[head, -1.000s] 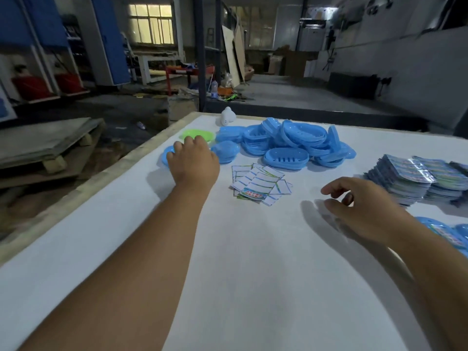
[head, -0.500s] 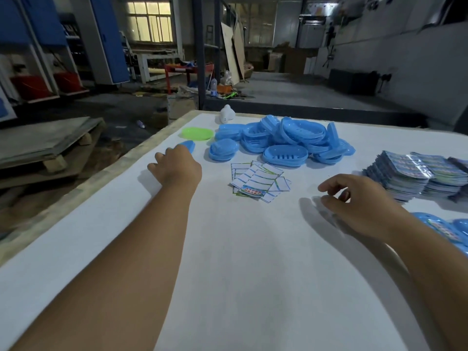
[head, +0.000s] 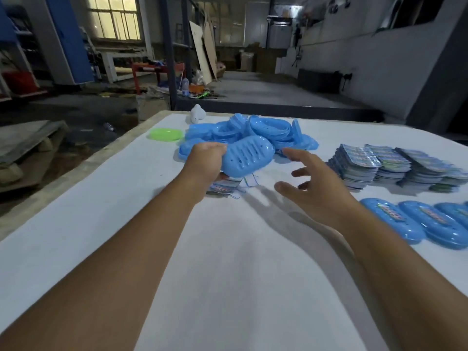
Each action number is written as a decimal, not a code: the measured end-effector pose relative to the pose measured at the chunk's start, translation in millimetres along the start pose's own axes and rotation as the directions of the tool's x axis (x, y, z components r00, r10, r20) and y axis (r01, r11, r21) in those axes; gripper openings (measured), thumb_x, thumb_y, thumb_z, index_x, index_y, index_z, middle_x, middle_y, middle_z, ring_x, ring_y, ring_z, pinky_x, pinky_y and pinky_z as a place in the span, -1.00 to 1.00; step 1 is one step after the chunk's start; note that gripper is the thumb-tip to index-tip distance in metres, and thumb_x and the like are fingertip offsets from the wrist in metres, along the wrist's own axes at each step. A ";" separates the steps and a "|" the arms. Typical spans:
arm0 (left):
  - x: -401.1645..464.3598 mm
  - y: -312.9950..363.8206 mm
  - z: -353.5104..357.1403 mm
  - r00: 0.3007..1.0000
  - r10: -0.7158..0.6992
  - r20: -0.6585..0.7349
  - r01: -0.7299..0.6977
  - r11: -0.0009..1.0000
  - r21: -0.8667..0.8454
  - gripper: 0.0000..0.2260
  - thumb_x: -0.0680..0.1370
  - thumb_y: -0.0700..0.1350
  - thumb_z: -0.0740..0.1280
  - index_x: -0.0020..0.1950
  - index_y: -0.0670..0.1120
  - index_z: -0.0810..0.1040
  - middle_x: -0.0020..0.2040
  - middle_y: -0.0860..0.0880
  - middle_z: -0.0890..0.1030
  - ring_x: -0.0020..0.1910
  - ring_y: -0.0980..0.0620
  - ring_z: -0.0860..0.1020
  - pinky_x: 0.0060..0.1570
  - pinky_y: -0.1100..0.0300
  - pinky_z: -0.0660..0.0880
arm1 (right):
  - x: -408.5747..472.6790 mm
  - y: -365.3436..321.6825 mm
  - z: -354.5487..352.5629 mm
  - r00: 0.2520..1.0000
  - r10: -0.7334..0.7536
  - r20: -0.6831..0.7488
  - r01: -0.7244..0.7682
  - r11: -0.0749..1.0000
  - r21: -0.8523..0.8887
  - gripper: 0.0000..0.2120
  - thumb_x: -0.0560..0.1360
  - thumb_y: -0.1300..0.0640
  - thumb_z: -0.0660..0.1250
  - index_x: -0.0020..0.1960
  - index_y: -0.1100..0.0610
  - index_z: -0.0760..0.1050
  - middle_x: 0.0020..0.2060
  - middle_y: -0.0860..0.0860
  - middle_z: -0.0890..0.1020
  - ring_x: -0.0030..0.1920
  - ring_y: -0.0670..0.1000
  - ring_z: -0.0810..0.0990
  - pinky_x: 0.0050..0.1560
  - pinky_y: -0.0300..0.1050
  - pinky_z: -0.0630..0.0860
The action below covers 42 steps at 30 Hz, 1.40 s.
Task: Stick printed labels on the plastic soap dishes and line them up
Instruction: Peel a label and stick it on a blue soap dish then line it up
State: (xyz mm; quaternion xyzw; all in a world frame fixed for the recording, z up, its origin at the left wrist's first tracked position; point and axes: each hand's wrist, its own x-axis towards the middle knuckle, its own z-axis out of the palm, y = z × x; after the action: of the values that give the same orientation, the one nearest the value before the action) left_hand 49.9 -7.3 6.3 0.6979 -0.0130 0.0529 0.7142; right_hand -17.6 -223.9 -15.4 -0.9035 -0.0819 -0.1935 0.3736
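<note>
- White covering lay over the counter (head: 228,287), and both bare forearms reached forward across it from the near edge.
- At the near right, a row of blue labelled soap dishes (head: 428,224) lay side by side, touching, each with a printed label on its upturned face; the row ran off the right edge.
- The right hand (head: 314,188) hovered above the counter with its fingers (head: 298,154) spread and straight, gripping nothing, just beside the held dish.
- The left hand (head: 206,160) gripped a blue soap dish (head: 247,158) by its left end, fingers curled over the rim; the dish was lifted and tilted, its slotted face turned toward the camera, with nothing in it.
- Directly beneath that dish, a small loose bunch of printed labels (head: 225,187) lay on the counter, partly hidden by the hand.
- Further right, stacks of printed cards (head: 374,165) stood in several piles close together.
- Behind the held dish, a heap of blue soap dishes (head: 266,130) was piled loosely, some on edge, some nested.
- Left of the heap lay a green dish (head: 166,134), flat on the counter.
- At the far edge stood a small white object (head: 197,114), too blurred to identify.
</note>
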 end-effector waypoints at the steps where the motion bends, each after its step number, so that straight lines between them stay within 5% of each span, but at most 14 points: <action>1: -3.1 -3.2 6.0 0.998 -0.030 0.050 0.028 0.999 0.039 -0.76 0.60 -0.23 0.25 -0.22 -0.08 0.61 -0.31 0.02 0.67 -0.28 0.04 0.65 -0.34 0.15 0.63 | -0.5 -0.9 0.9 1.000 -0.014 0.024 0.013 1.000 0.017 -0.34 0.47 -0.01 0.51 0.49 -0.20 0.32 0.30 -0.24 0.42 0.16 -0.24 0.50 0.06 -0.32 0.48; 3: -7.7 -7.9 13.7 0.988 -0.089 0.123 0.073 0.988 0.133 -0.81 0.61 -0.20 0.25 -0.09 -0.16 0.65 -0.13 -0.13 0.69 -0.16 -0.07 0.66 -0.20 0.04 0.66 | -1.7 -1.3 2.0 0.997 -0.044 0.064 0.040 0.998 0.054 -0.31 0.46 0.00 0.53 0.50 -0.20 0.31 0.34 -0.24 0.41 0.21 -0.23 0.49 0.14 -0.28 0.48; 9: -16.6 -10.6 18.9 0.969 -0.176 0.172 0.128 0.958 0.256 -0.76 0.62 -0.09 0.24 0.11 -0.14 0.66 0.01 -0.22 0.71 -0.03 -0.23 0.69 -0.26 -0.02 0.61 | -2.1 2.4 2.4 0.990 -0.065 0.122 0.062 0.998 0.028 -0.43 0.45 -0.02 0.54 0.42 -0.14 0.45 0.25 -0.23 0.55 0.19 -0.23 0.51 0.21 -0.18 0.51; 13: -14.0 -10.9 21.9 0.972 -0.180 0.153 0.130 0.949 0.289 -0.77 0.62 -0.10 0.25 0.10 -0.14 0.66 0.00 -0.24 0.70 -0.11 -0.18 0.67 -0.15 -0.07 0.60 | -0.3 5.2 1.0 0.990 -0.040 0.135 0.036 0.999 0.030 -0.38 0.44 -0.05 0.55 0.44 -0.15 0.41 0.20 -0.28 0.55 0.15 -0.23 0.54 0.15 -0.19 0.53; 17: -13.0 -17.1 17.5 0.992 -0.020 0.124 -0.035 0.903 0.429 -0.76 0.60 0.02 0.29 -0.10 -0.08 0.67 -0.23 -0.08 0.67 -0.31 -0.05 0.61 -0.35 0.12 0.55 | 0.0 10.8 0.5 0.988 -0.020 0.155 0.028 0.998 -0.053 -0.44 0.43 -0.16 0.51 0.39 -0.21 0.43 0.19 -0.26 0.56 0.06 -0.33 0.52 0.06 -0.27 0.47; 19: -11.3 -21.0 11.9 0.976 0.203 0.074 -0.206 0.766 0.609 -0.74 0.60 0.03 0.30 -0.20 -0.07 0.63 -0.28 -0.02 0.63 -0.26 -0.06 0.60 -0.26 0.06 0.59 | 0.9 14.3 -1.4 0.986 0.011 0.167 0.008 0.994 -0.113 -0.47 0.42 -0.22 0.49 0.35 -0.21 0.46 0.20 -0.22 0.56 0.04 -0.27 0.55 0.02 -0.29 0.43; 21: -8.9 -22.8 6.4 0.929 0.365 0.063 -0.259 0.518 0.815 -0.78 0.60 0.04 0.29 -0.13 -0.05 0.63 -0.15 -0.03 0.64 -0.16 -0.07 0.60 -0.16 0.05 0.55 | 1.3 17.4 -3.3 0.983 0.044 0.179 -0.011 0.983 -0.183 -0.46 0.41 -0.26 0.47 0.34 -0.19 0.47 0.20 -0.20 0.58 0.10 -0.16 0.56 0.05 -0.23 0.42; 24: -7.2 -25.0 -0.5 0.948 0.312 0.059 -0.168 0.332 0.928 -0.70 0.55 0.16 0.34 0.14 -0.01 0.61 0.09 -0.06 0.62 0.07 -0.10 0.56 -0.02 0.03 0.51 | 0.2 19.8 -3.3 0.981 0.071 0.180 -0.022 0.965 -0.260 -0.45 0.39 -0.32 0.44 0.32 -0.16 0.49 0.12 -0.19 0.60 0.09 -0.11 0.55 0.03 -0.21 0.41; 28: -8.8 -27.6 -0.5 0.978 0.200 0.064 -0.110 0.233 0.966 -0.54 0.49 0.27 0.38 0.27 0.05 0.51 0.17 0.00 0.62 0.17 -0.08 0.55 0.08 0.04 0.47 | 1.0 20.1 -2.8 0.972 0.114 0.204 -0.051 0.956 -0.291 -0.45 0.36 -0.36 0.44 0.28 -0.18 0.48 0.09 -0.16 0.60 0.03 -0.09 0.53 -0.03 -0.19 0.39; 32: -8.1 -23.0 -0.4 0.974 0.226 0.027 -0.095 0.298 0.950 -0.60 0.50 0.11 0.42 0.31 0.08 0.49 0.19 0.01 0.63 0.19 -0.07 0.55 0.12 0.05 0.44 | 0.9 20.1 -3.0 0.971 0.111 0.212 -0.046 0.955 -0.293 -0.43 0.36 -0.37 0.43 0.29 -0.17 0.48 0.13 -0.14 0.59 0.06 -0.08 0.52 0.00 -0.16 0.41; 35: -7.1 -20.2 -1.7 0.970 0.239 -0.037 -0.093 0.509 0.856 -0.69 0.51 -0.10 0.39 0.25 0.07 0.54 0.11 0.00 0.67 0.08 -0.07 0.61 0.05 0.06 0.53 | 1.1 18.3 -3.0 0.974 0.108 0.200 -0.051 0.962 -0.270 -0.41 0.37 -0.36 0.41 0.32 -0.15 0.48 0.20 -0.10 0.57 0.17 -0.03 0.51 0.15 -0.06 0.48; 38: -6.3 -12.9 2.2 0.980 0.196 -0.046 -0.147 0.854 0.499 -0.81 0.49 -0.19 0.42 0.07 0.00 0.64 -0.03 -0.02 0.70 -0.08 0.00 0.67 0.02 0.05 0.62 | 0.1 15.9 -3.6 0.990 0.104 0.100 -0.079 0.972 -0.223 -0.49 0.40 -0.33 0.41 0.28 -0.16 0.51 0.16 -0.16 0.55 0.14 -0.09 0.51 0.10 -0.09 0.47; 42: -11.8 -4.0 15.7 0.996 0.075 0.037 -0.080 0.986 0.145 -0.87 0.48 -0.22 0.49 -0.14 0.00 0.64 -0.22 0.00 0.72 -0.37 0.17 0.63 -0.35 0.34 0.53 | 2.8 9.0 -2.2 0.996 0.078 -0.037 -0.079 0.996 -0.039 -0.73 0.45 -0.22 0.45 0.07 -0.13 0.60 -0.10 -0.22 0.64 -0.08 -0.17 0.58 -0.14 -0.27 0.45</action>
State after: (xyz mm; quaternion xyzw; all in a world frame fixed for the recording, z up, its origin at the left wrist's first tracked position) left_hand 39.3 -23.8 1.6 0.7481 -0.0473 0.0707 0.6581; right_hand -13.1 -231.8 -18.7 -0.9098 -0.0358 -0.1963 0.3639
